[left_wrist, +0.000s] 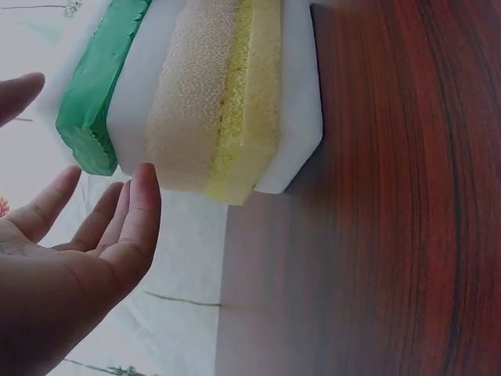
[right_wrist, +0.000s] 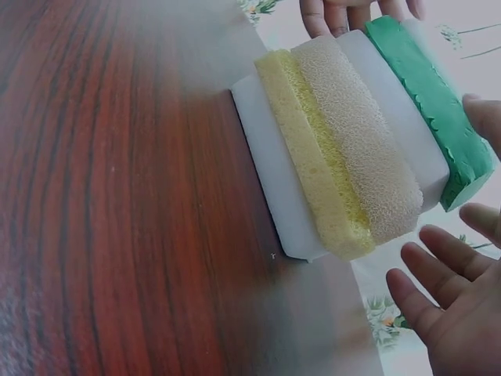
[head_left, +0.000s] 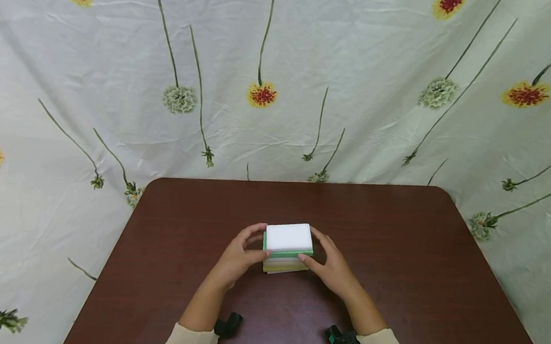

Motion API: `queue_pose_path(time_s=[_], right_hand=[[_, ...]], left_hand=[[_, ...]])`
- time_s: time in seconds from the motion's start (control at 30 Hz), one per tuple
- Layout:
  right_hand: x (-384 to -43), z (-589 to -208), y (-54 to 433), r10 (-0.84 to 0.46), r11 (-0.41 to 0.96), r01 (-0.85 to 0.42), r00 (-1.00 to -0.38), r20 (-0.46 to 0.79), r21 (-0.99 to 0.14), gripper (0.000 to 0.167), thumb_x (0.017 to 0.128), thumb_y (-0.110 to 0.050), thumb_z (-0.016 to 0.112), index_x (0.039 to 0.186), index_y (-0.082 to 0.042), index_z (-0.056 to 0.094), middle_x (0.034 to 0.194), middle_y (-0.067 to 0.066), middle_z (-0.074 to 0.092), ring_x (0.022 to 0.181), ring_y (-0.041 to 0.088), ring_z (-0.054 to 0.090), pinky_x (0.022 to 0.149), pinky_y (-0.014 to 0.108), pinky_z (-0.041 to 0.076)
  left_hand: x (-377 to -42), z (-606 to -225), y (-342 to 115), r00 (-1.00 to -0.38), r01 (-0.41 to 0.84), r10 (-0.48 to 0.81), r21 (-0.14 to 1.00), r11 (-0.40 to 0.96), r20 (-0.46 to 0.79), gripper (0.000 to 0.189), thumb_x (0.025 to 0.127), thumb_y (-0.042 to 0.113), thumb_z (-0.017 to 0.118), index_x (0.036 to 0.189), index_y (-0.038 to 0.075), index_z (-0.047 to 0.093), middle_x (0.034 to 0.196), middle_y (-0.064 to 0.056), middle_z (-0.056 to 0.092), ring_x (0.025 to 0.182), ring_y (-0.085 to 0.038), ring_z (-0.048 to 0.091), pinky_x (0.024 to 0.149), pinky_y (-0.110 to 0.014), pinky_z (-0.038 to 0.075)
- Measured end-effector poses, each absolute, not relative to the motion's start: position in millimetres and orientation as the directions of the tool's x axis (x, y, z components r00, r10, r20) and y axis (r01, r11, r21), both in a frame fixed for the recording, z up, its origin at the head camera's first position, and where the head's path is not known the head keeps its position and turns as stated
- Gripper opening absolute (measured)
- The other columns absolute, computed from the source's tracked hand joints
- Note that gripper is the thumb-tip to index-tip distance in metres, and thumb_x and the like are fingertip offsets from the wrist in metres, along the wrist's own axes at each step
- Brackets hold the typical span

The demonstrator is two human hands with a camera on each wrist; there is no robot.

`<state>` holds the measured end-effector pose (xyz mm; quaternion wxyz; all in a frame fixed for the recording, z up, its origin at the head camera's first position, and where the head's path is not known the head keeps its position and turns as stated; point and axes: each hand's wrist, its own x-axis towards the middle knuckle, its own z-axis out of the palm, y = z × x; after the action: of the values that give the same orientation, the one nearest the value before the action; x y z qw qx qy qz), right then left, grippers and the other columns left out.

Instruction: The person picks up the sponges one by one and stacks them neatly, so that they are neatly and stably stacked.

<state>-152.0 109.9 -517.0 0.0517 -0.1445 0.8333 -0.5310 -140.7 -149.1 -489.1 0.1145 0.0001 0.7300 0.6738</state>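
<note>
A stack of sponge-like blocks (head_left: 289, 249) stands on the table between the two hands. From the bottom its layers are a white block (left_wrist: 301, 102), a yellow sponge (right_wrist: 317, 157), a beige porous sponge (left_wrist: 192, 94), another white block (right_wrist: 399, 106), a green block (left_wrist: 98, 94) and a white sponge (head_left: 289, 237) on top. My left hand (head_left: 241, 256) holds the left end of the top sponge, thumb in front and index finger at the back corner. On the right end, my right hand (head_left: 336, 267) holds it likewise. The other fingers spread loosely beside the stack.
The dark reddish-brown wooden table (head_left: 193, 208) has rounded far corners. Behind it hangs a pale flower-patterned cloth (head_left: 292, 42). Dark devices are strapped to the left wrist (head_left: 229, 325) and right wrist (head_left: 342, 338), below beige sleeves.
</note>
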Motion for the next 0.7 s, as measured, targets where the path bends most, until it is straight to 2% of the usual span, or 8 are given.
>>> queue_pose_path(time_s=[0.13, 0.23, 0.33, 0.57, 0.7], right_hand=[[-152.2, -516.0, 110.4, -0.296, 0.356, -0.214, -0.949, 0.107, -0.91, 0.075, 0.094, -0.036, 0.073, 0.157, -0.031, 0.034, 0.16, 0.006, 0.037, 0.151, 0.037, 0.031, 0.114, 0.067, 0.03], [-152.8, -515.5, 110.4, -0.298, 0.333, -0.257, -0.942, 0.158, -0.907, 0.072, 0.095, -0.032, 0.071, 0.157, -0.032, 0.034, 0.161, 0.005, 0.037, 0.151, 0.035, 0.03, 0.116, 0.066, 0.029], [-153.4, -515.2, 109.9, -0.296, 0.32, -0.29, -0.935, 0.195, -0.902, 0.069, 0.096, -0.029, 0.07, 0.156, -0.034, 0.036, 0.159, 0.004, 0.041, 0.151, 0.033, 0.032, 0.117, 0.065, 0.029], [-152.6, -514.7, 107.5, -0.281, 0.301, -0.294, -0.936, 0.21, -0.907, 0.062, 0.097, -0.029, 0.068, 0.153, -0.036, 0.041, 0.156, 0.004, 0.046, 0.148, 0.03, 0.037, 0.116, 0.064, 0.029], [-152.6, -515.3, 106.0, -0.28, 0.278, -0.307, -0.932, 0.229, -0.91, 0.059, 0.099, -0.025, 0.066, 0.153, -0.026, 0.043, 0.152, 0.006, 0.05, 0.14, 0.03, 0.045, 0.113, 0.062, 0.034]], left_hand=[[-138.7, -487.7, -149.9, -0.972, -0.147, 0.17, 0.985, 0.089, -0.16, 0.075, 0.087, 0.014, 0.079, 0.152, 0.026, 0.043, 0.153, -0.012, 0.046, 0.12, -0.037, 0.062, 0.095, -0.042, 0.055], [-138.1, -488.1, -149.7, -0.976, -0.122, 0.17, 0.988, 0.099, -0.138, 0.077, 0.087, 0.018, 0.08, 0.153, 0.03, 0.042, 0.156, -0.01, 0.044, 0.128, -0.039, 0.056, 0.1, -0.046, 0.053], [-138.9, -490.6, -148.9, -0.98, -0.093, 0.165, 0.99, 0.108, -0.11, 0.078, 0.087, 0.02, 0.081, 0.153, 0.031, 0.042, 0.158, -0.008, 0.042, 0.133, -0.037, 0.053, 0.107, -0.048, 0.048], [-138.6, -495.1, -147.6, -0.987, -0.079, 0.132, 0.989, 0.126, -0.095, 0.073, 0.088, 0.022, 0.08, 0.151, 0.034, 0.045, 0.155, -0.007, 0.045, 0.129, -0.035, 0.057, 0.105, -0.047, 0.05], [-138.2, -495.7, -148.3, -0.987, -0.074, 0.133, 0.99, 0.124, -0.091, 0.072, 0.088, 0.022, 0.079, 0.152, 0.031, 0.045, 0.154, -0.008, 0.047, 0.13, -0.033, 0.056, 0.106, -0.046, 0.049]])
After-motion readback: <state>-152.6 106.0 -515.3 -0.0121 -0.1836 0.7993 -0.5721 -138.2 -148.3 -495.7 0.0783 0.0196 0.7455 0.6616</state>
